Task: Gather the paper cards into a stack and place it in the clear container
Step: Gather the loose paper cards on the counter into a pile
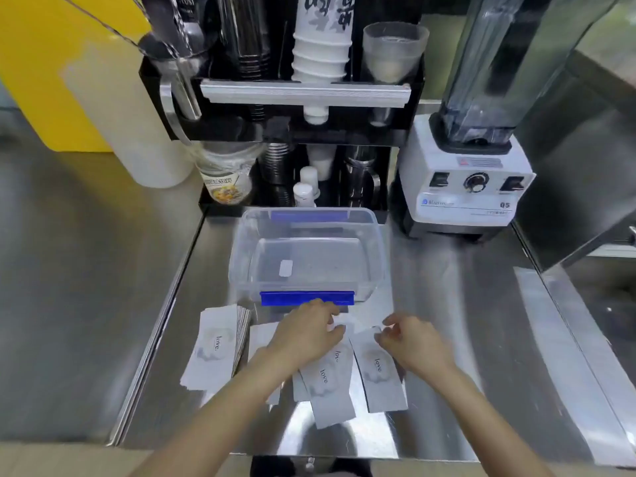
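Grey-white paper cards printed with "love" lie on the steel counter in front of the clear container, which has blue clips and nothing but a small label inside. A neat stack of cards rests at the left. Several loose cards overlap in the middle, and a single card lies to their right. My left hand presses flat on the loose cards, fingers spread. My right hand hovers over the top end of the single card, fingers curled and pinching at its edge.
A white blender stands at the back right. A black rack with cups, bottles and jars sits behind the container. A white squeeze bottle and a yellow board are at the back left. The counter edge runs close below the cards.
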Demonstrator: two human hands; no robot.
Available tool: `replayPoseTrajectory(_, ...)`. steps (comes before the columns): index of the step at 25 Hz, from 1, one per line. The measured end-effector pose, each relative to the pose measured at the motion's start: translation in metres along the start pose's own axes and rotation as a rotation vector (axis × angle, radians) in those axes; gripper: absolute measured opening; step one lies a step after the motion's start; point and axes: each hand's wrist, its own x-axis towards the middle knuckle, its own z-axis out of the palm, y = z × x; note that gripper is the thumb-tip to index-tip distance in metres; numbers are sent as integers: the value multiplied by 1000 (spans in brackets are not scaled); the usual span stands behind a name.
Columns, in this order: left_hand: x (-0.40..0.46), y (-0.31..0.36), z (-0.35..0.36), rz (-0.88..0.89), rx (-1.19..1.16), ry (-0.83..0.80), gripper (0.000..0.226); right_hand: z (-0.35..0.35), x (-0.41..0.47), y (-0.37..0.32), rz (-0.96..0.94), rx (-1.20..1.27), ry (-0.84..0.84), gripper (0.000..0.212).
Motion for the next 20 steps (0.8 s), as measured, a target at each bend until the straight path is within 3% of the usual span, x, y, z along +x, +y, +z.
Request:
replayPoseTrajectory(9, 9, 12, 62, -74, 162, -74, 54, 25, -2, 12, 81, -58, -63, 51)
replayPoseTrajectory(17, 24, 18, 72, -105, 84, -15, 37, 33, -1, 13, 109, 57, -17, 45)
replayPoseTrajectory(20, 30, 28, 72, -77, -24, 48, 21, 34, 0, 16, 103, 241, 2, 30)
